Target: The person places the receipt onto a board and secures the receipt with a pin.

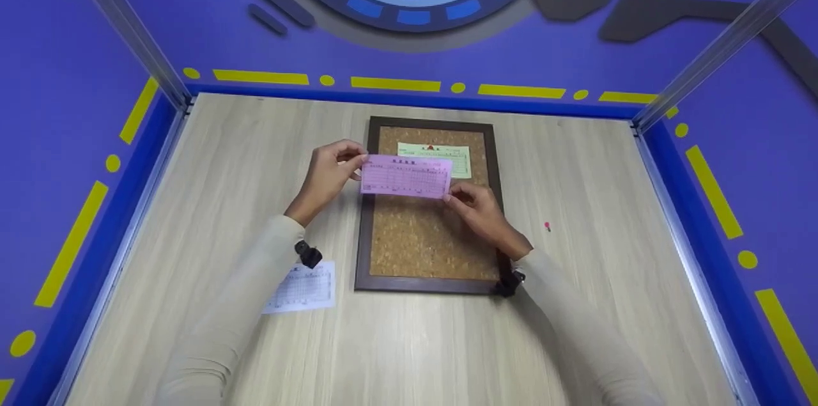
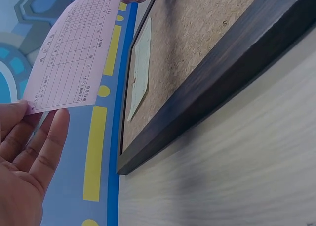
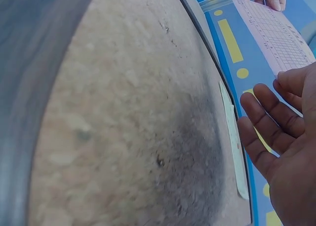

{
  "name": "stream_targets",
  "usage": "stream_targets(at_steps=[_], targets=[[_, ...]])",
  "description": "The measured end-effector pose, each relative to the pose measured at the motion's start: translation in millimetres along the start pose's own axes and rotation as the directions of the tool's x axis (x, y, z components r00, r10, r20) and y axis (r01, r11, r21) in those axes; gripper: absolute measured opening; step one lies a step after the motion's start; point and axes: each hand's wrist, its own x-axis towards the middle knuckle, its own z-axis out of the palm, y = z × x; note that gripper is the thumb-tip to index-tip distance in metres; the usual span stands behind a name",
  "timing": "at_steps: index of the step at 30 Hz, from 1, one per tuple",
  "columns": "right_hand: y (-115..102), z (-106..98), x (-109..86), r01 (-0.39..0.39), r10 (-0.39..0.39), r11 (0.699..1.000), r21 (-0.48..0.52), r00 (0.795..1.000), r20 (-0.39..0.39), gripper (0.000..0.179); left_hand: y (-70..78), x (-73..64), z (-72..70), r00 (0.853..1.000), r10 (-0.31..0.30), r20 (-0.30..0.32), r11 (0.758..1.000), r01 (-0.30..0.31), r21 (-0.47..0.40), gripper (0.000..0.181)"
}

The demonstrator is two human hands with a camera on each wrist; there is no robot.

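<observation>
Head view: left hand [image 1: 327, 171] and right hand [image 1: 480, 211] pinch the pink slip [image 1: 406, 177] by its ends, above the corkboard [image 1: 415, 243], partly hiding the green slip [image 1: 461, 167]; it probably creases easily, so grip lightly; keep tension even, edges level.

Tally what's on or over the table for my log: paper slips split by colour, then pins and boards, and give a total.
Pink slip: 1
Green slip: 1
White slip: 1, partly hidden by the left sleeve
Pins: 2, one on the green slip, one on the table right of the board
Cork board: 1
Total visible: 6
</observation>
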Motion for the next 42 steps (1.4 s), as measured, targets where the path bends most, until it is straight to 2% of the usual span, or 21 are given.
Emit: stream_targets(at_steps=[5,10,16,32,42], targets=[[6.5,-4.1,-6.8,0.014,-0.015,1.0,-0.012,0.999,-0.031,0.007,-4.9,1.3,8.4,0.999,-0.034,0.009,0.999,0.034,0.007,0.004],[13.7,-7.8,-11.7,0.027,-0.027,1.0,-0.014,0.999,-0.033,0.007,-11.6,1.3,16.0,0.999,-0.037,0.019,0.999,0.037,0.02,0.004],[19.4,-12.6,-19.0,-0.022,0.022,1.0,-0.021,1.0,-0.016,0.008,-18.3,2.6,25.7,0.998,-0.04,0.039,0.997,0.037,0.073,0.005],[25.0,-20.3,-32.8,-0.133,0.133,0.99,0.037,0.991,0.009,0.017,-29.5,5.7,45.3,0.995,-0.071,0.063,0.996,0.068,0.054,0.004],[26.3,-21.7,-39.1,-0.185,0.186,0.982,0.026,0.982,-0.024,0.016,-38.9,4.3,59.0,0.993,-0.103,0.057,0.994,0.1,0.052,0.005]])
